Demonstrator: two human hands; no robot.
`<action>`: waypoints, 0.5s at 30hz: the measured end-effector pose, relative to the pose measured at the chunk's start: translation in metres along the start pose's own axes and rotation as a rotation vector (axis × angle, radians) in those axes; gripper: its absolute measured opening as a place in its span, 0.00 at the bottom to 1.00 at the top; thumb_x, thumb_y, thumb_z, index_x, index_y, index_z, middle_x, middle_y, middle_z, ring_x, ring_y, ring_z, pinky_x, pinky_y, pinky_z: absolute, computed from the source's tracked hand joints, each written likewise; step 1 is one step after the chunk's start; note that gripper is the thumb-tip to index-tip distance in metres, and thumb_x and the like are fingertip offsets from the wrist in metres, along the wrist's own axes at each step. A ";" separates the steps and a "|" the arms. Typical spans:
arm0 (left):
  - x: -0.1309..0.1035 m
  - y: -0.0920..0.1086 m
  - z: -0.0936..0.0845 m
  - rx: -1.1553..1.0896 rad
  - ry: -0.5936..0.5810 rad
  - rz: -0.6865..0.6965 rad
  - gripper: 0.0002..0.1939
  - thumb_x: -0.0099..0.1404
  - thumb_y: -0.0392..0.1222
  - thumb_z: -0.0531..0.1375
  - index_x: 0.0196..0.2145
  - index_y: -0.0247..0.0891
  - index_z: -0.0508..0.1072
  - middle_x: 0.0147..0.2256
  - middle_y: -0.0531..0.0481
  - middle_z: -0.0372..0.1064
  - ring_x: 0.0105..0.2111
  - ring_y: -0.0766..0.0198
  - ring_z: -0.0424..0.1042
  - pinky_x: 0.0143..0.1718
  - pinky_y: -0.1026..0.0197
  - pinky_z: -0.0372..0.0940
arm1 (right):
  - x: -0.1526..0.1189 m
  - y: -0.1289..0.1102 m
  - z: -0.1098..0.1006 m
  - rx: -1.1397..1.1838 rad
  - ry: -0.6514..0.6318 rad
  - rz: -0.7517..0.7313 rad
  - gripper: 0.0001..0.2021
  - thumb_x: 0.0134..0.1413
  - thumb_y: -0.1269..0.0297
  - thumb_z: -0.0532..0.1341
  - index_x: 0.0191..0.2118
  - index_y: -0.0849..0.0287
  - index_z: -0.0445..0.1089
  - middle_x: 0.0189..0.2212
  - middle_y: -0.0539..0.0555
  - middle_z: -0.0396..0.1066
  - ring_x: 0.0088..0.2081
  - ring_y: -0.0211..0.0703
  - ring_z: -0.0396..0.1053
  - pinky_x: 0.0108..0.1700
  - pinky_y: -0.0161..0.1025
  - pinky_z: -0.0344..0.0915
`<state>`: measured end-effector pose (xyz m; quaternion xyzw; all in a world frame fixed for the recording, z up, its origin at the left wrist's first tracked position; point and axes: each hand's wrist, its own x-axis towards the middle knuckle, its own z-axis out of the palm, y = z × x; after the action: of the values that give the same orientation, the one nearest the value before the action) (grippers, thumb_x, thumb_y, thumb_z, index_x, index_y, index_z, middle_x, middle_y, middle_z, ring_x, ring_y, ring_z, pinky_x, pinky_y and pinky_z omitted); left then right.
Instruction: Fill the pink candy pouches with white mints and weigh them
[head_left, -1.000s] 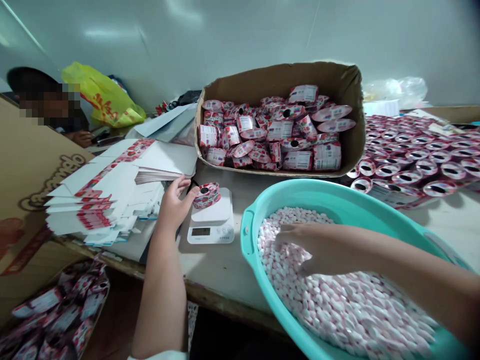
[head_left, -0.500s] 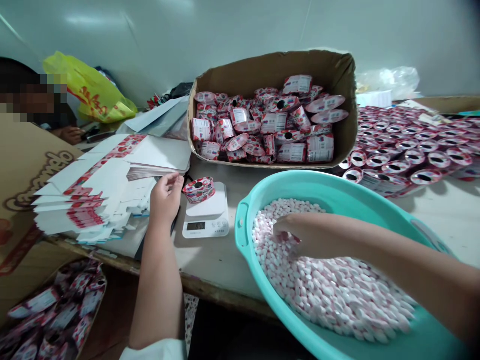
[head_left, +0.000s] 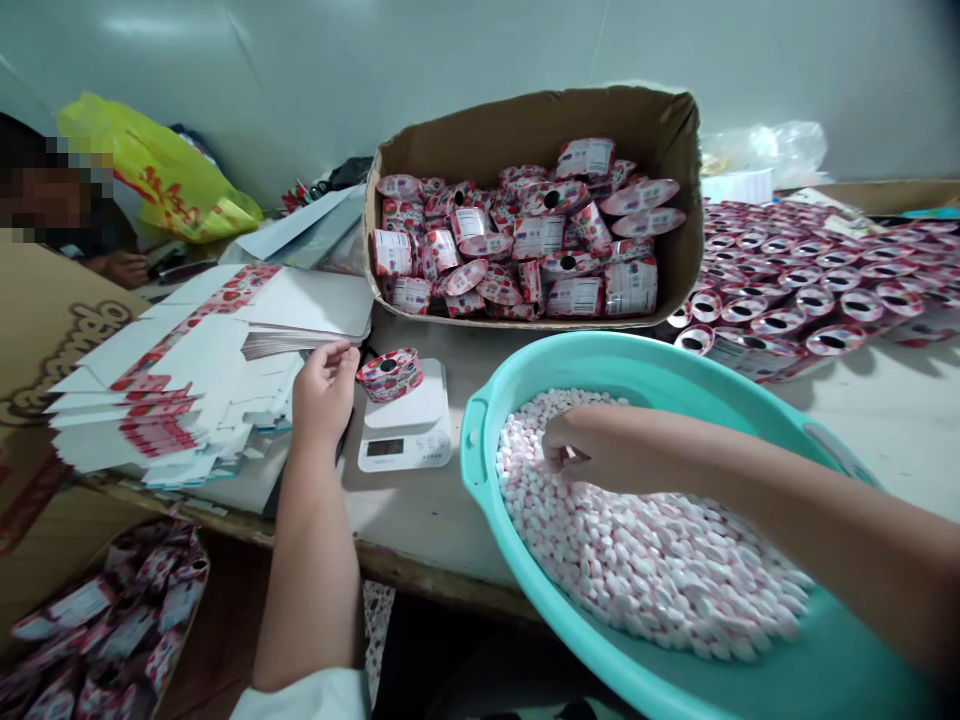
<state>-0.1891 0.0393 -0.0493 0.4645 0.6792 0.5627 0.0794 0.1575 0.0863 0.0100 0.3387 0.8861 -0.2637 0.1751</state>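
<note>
My left hand (head_left: 326, 378) rests just left of a small white kitchen scale (head_left: 405, 448), its fingers loosely bent, the thumb apart and nothing visible in it. On the scale's plate stands a small oval strawberry-print carton (head_left: 391, 375) with a dark hole in its top, close to my fingertips but not held. My right hand (head_left: 574, 445) reaches into a turquoise tub (head_left: 480, 400) of small white and pinkish candies (head_left: 660, 560). Its fingers are curled down among the candies, the tips partly hidden by them.
Behind the tub, a cardboard box (head_left: 420, 150) holds several printed cartons. Rows of upright cartons (head_left: 817, 290) with open holes stand at right. Flat carton blanks (head_left: 195, 360) are stacked at left. More cartons fill a box (head_left: 112, 620) below the table edge. A person (head_left: 112, 265) sits at far left.
The view has shifted slightly, moving the scene left and up. My right hand's fingers have curled further in among the candies. My left hand stays beside the scale.
</note>
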 end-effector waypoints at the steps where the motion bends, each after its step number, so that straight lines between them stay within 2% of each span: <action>1: 0.000 0.000 0.000 -0.001 0.002 0.003 0.24 0.64 0.58 0.61 0.46 0.35 0.75 0.41 0.42 0.76 0.42 0.57 0.77 0.46 0.56 0.71 | -0.001 0.000 -0.001 0.000 0.026 0.000 0.07 0.54 0.70 0.61 0.34 0.53 0.76 0.34 0.49 0.77 0.32 0.40 0.69 0.32 0.37 0.56; 4: -0.001 0.003 0.000 -0.004 0.011 0.012 0.23 0.64 0.57 0.61 0.46 0.35 0.75 0.42 0.43 0.76 0.43 0.58 0.77 0.47 0.57 0.71 | -0.001 0.003 -0.003 0.006 0.133 -0.057 0.07 0.58 0.68 0.60 0.40 0.52 0.75 0.38 0.50 0.77 0.34 0.41 0.69 0.33 0.36 0.57; 7: -0.002 0.005 0.000 -0.008 0.025 0.019 0.22 0.64 0.55 0.61 0.47 0.34 0.75 0.42 0.43 0.76 0.43 0.58 0.77 0.47 0.58 0.71 | 0.000 0.004 -0.004 0.048 0.232 -0.162 0.07 0.61 0.68 0.59 0.40 0.52 0.74 0.40 0.50 0.77 0.37 0.41 0.71 0.37 0.36 0.60; 13: -0.002 0.005 0.000 -0.008 0.039 0.049 0.22 0.65 0.54 0.61 0.47 0.34 0.74 0.42 0.42 0.76 0.42 0.59 0.77 0.46 0.58 0.71 | 0.000 0.004 -0.005 0.074 0.320 -0.231 0.10 0.63 0.68 0.58 0.45 0.51 0.75 0.44 0.50 0.78 0.41 0.42 0.73 0.42 0.35 0.64; 15: -0.002 0.005 -0.001 0.000 0.037 0.050 0.22 0.65 0.54 0.61 0.47 0.34 0.74 0.42 0.42 0.76 0.43 0.59 0.77 0.46 0.59 0.71 | 0.000 0.004 -0.004 0.042 0.353 -0.225 0.10 0.64 0.67 0.57 0.44 0.51 0.76 0.43 0.50 0.79 0.40 0.42 0.74 0.41 0.35 0.65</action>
<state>-0.1855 0.0374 -0.0453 0.4709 0.6688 0.5728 0.0527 0.1597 0.0916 0.0117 0.2821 0.9295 -0.2367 -0.0207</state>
